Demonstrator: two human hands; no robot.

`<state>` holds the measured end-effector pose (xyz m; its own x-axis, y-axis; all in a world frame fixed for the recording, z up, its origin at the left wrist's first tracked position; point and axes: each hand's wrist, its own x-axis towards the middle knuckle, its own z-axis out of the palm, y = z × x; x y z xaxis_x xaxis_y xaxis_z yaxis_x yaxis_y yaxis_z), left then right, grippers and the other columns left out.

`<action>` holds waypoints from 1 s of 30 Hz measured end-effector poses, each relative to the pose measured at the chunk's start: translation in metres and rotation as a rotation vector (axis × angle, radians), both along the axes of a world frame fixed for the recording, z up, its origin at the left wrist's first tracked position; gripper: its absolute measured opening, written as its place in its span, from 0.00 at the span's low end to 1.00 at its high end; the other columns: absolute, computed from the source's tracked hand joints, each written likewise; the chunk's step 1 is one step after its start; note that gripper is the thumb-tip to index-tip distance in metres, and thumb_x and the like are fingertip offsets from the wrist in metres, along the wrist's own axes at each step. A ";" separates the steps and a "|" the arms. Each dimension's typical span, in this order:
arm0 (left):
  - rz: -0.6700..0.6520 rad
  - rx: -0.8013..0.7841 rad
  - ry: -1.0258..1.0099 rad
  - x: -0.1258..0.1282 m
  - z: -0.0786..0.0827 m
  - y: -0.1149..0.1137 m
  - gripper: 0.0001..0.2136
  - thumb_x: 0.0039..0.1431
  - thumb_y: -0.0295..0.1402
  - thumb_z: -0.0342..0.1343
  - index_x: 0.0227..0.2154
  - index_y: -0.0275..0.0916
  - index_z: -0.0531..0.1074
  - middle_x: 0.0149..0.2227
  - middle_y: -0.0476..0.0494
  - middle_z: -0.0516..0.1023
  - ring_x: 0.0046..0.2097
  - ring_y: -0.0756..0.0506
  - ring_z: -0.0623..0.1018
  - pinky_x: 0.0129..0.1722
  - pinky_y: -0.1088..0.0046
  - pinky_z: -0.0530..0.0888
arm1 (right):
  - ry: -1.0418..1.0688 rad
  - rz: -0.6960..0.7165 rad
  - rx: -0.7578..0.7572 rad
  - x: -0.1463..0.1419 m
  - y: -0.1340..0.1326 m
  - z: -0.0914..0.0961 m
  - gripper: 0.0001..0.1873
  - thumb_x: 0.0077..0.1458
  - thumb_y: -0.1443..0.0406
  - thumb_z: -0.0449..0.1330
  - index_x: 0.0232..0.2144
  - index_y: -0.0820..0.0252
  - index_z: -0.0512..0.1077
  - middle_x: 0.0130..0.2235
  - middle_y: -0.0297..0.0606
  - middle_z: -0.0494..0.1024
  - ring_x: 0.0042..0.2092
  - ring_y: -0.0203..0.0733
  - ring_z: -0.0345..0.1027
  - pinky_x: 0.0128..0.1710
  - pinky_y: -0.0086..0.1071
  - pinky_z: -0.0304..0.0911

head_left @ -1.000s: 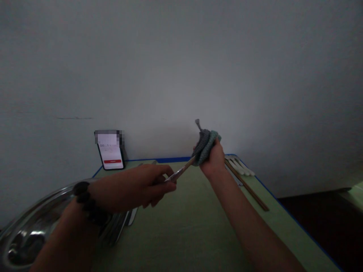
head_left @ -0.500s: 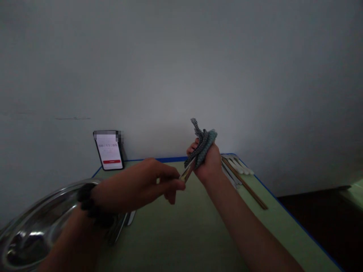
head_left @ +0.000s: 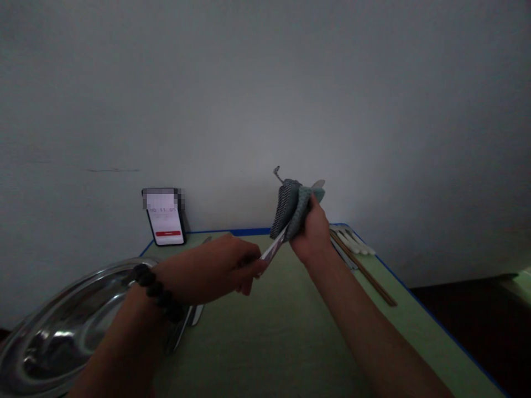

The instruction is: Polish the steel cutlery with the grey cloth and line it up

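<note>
Pinched in my left hand (head_left: 244, 268) is the flat, shiny handle of a piece of metal cutlery (head_left: 274, 249). It slants up to the right into a grey-green cloth (head_left: 292, 207) with a dark checked side. My right hand (head_left: 313, 232) is closed around the cloth and the cutlery inside it. A pale rounded tip (head_left: 319, 183) sticks out beyond the cloth; the folds hide the middle, so its exact kind is unclear. Under my left wrist, more metal cutlery (head_left: 198, 315) lies on the table, partly covered by my arm.
At the left stands a large shiny metal basin (head_left: 62, 331). A phone (head_left: 166, 221) showing a timer leans against the wall. On the right of the green table (head_left: 265, 342) lie brown chopsticks (head_left: 369, 273) and several white-handled utensils (head_left: 354, 242). A blue edge borders the table.
The cloth has shifted along the cutlery and opened out somewhat, and the rounded tip now shows past it. Both hands keep their hold. The view has shifted slightly.
</note>
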<state>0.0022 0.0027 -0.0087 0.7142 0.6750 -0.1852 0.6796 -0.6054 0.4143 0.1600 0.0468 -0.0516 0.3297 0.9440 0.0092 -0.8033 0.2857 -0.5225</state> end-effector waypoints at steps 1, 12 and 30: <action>-0.001 -0.020 0.014 -0.002 0.000 0.000 0.18 0.61 0.40 0.42 0.24 0.38 0.72 0.25 0.49 0.78 0.27 0.50 0.75 0.26 0.77 0.66 | 0.021 -0.020 -0.008 0.006 0.001 0.002 0.14 0.57 0.62 0.47 0.27 0.59 0.70 0.27 0.31 0.76 0.30 0.31 0.70 0.32 0.25 0.68; -0.008 -0.055 0.004 -0.006 0.003 -0.005 0.12 0.59 0.38 0.44 0.34 0.39 0.70 0.26 0.51 0.78 0.28 0.49 0.76 0.27 0.77 0.66 | 0.062 -0.060 0.050 0.018 -0.009 0.012 0.16 0.58 0.62 0.45 0.21 0.60 0.64 0.17 0.26 0.66 0.16 0.26 0.57 0.15 0.20 0.57; 0.028 0.181 -0.003 -0.004 0.004 -0.011 0.13 0.58 0.41 0.44 0.28 0.38 0.68 0.24 0.51 0.72 0.25 0.49 0.72 0.23 0.76 0.63 | -0.203 0.083 -0.019 0.006 0.008 -0.017 0.16 0.50 0.54 0.55 0.32 0.59 0.73 0.34 0.36 0.78 0.38 0.37 0.71 0.38 0.32 0.68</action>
